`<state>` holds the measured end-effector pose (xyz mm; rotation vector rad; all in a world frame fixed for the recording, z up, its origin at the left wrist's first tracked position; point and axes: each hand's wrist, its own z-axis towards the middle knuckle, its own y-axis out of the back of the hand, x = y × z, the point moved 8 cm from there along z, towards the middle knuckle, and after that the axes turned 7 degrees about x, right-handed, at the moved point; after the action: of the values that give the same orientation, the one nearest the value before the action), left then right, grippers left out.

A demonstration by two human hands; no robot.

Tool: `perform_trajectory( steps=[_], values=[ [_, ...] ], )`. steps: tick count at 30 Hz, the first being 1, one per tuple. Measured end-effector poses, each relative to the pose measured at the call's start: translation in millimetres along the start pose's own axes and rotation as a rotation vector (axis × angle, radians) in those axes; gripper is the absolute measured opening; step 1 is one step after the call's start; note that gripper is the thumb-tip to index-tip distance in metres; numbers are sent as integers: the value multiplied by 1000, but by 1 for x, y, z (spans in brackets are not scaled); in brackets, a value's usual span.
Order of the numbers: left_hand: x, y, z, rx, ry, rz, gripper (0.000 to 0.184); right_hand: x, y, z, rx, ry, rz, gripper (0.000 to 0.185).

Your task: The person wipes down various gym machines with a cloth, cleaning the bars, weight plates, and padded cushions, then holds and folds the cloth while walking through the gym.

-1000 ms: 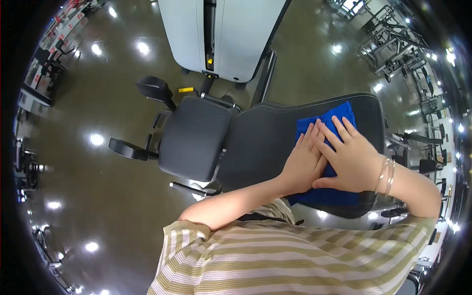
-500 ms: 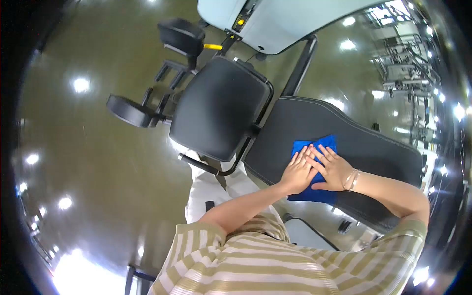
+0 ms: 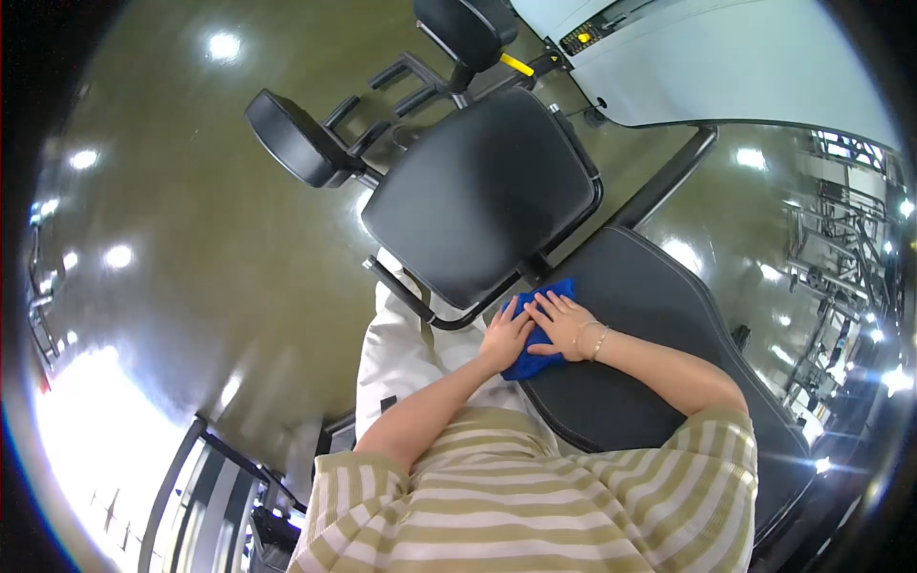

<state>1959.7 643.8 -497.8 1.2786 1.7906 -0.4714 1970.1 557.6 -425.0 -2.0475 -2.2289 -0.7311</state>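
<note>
A blue cloth (image 3: 525,365) lies bunched on the end of a long black padded backrest (image 3: 635,296), close to the seat. My left hand (image 3: 504,342) rests on the cloth's left part with fingers stretched out. Beside it, fingertips close to the left ones, my right hand (image 3: 565,327) lies flat on the cloth with its fingers spread. A thin bracelet (image 3: 600,342) circles my right wrist. Both palms hide much of the cloth. The black seat pad (image 3: 482,196) sits just beyond my hands.
A bent metal bar (image 3: 406,291) borders the seat near my legs. Two smaller black pads (image 3: 296,138) stand beyond it, with a yellow lever (image 3: 517,64) nearby. A pale machine housing (image 3: 726,67) fills the upper right. A dark frame tube (image 3: 673,177) runs toward the backrest.
Both hands and the cloth have moved along the backrest toward its seat end. The cloth is more bunched under them. My view has turned and shifted.
</note>
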Motion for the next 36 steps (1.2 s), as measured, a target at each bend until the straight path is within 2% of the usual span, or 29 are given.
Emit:
perform_trajectory(
  steps=[1, 4, 5, 6, 8, 9, 10, 12, 14, 16, 18, 20, 22, 25, 28, 32, 36],
  values=[
    [-3, 11, -4, -85, -14, -62, 35, 5, 4, 5, -133, 38, -22, 75],
    [7, 22, -13, -103, 31, -174, 30, 12, 0, 29, -123, 132, -20, 67],
    [7, 25, -14, -142, -19, -140, 30, 16, 9, 29, -265, 203, -41, 54],
    [12, 27, -13, -149, -9, -137, 30, 14, 10, 36, -265, 215, -42, 54],
    [1, 45, -19, -259, -142, 52, 33, 18, 15, 51, -171, 282, 84, 48],
    [-5, 58, -24, -346, -203, 94, 36, 20, 25, 51, -247, 295, 78, 39],
    [-3, 68, -23, -346, -202, 101, 36, 25, 34, 54, -252, 298, 80, 39],
    [-4, 110, -27, -527, -226, 280, 33, 42, 75, 58, -514, 288, -176, 35],
    [5, 152, -19, -580, -133, 359, 35, 47, 112, 75, -631, 244, -184, 37],
    [19, 186, -7, -660, 34, 610, 43, 45, 121, 110, -889, 209, -268, 41],
    [45, 199, 3, -572, 248, 798, 54, 45, 124, 143, -824, 192, -83, 49],
    [70, 204, 13, -517, 267, 751, 58, 51, 130, 160, -901, 181, 45, 51],
    [81, 211, 21, -548, 171, 631, 59, 50, 135, 177, -898, 147, 87, 53],
    [88, 239, 38, -562, 184, 703, 61, 42, 158, 192, -986, 151, 111, 57],
    [77, 283, 62, -625, 170, 782, 60, 32, 213, 202, -1010, 156, 48, 57],
    [74, 328, 96, -654, 210, 752, 56, 16, 263, 213, -1103, 155, 75, 52],
    [71, 316, 84, -634, 214, 784, 58, 25, 242, 203, -1126, 17, 210, 52]
  ],
)
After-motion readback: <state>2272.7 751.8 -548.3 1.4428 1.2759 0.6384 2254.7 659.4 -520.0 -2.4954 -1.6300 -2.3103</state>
